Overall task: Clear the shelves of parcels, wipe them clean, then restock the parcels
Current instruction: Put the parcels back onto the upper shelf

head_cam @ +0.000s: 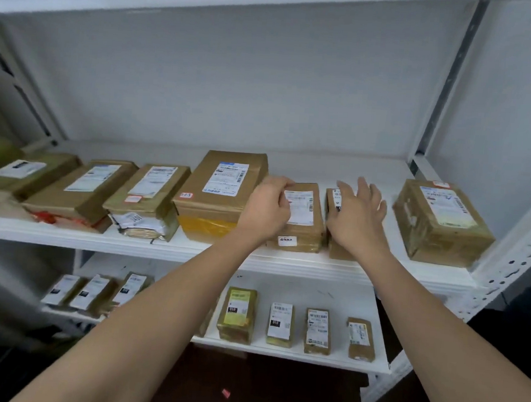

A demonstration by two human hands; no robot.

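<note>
The upper shelf (pixel 301 262) looks like white-painted metal with a smooth, faintly glossy face, and the upright post (pixel 515 256) at the right is the same white metal, punched with rows of holes. The parcels (pixel 221 198) on it are brown cardboard wrapped in clear or tan tape that gives them a dull sheen; one carries a band of glossy yellow tape (pixel 206 225) along its front. White paper labels (pixel 301 207) with matt, printed faces are stuck on top. One packet (pixel 141 222) looks like crinkled silvery-white plastic film. The lower shelf (pixel 320 294) is white too, with dark scuffs. The back wall (pixel 233 90) is plain, matt pale grey.
</note>
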